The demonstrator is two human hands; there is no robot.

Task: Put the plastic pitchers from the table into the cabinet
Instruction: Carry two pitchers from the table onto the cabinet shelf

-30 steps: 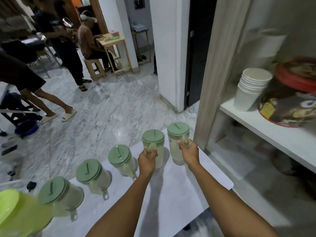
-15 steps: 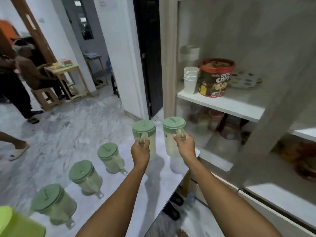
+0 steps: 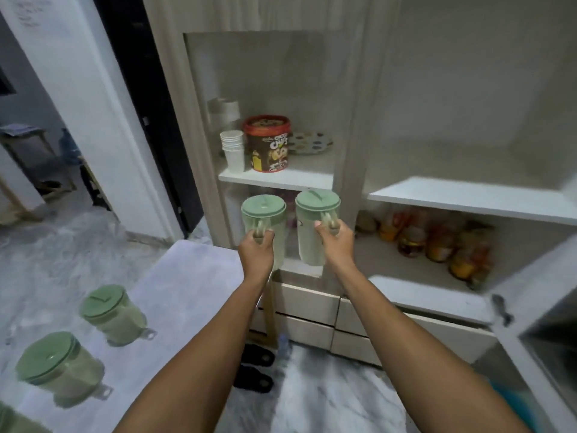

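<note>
I hold two pale green plastic pitchers with green lids in the air in front of the cabinet point(image 3: 349, 126). My left hand point(image 3: 255, 250) grips the handle of the left pitcher point(image 3: 265, 220). My right hand point(image 3: 334, 242) grips the handle of the right pitcher point(image 3: 313, 226). Both are upright, side by side, past the far end of the white table point(image 3: 187, 285). Two more pitchers stand on the table at the lower left, one nearer the cabinet point(image 3: 114, 314) and one closer to me point(image 3: 59, 370).
The left cabinet bay has a shelf point(image 3: 281, 179) with stacked paper cups point(image 3: 232, 150), a brown cereal tub point(image 3: 268, 145) and a dotted plate point(image 3: 309, 142). The right bay has a bare white shelf point(image 3: 468, 195) and jars point(image 3: 437, 242) below. An open cabinet door point(image 3: 530, 323) stands at right. Sandals point(image 3: 254, 367) lie on the floor.
Both hands have lifted their pitchers off the table and carried them right, toward the cabinet. My view has swung right, so the cabinet fills the frame and fewer table pitchers show.
</note>
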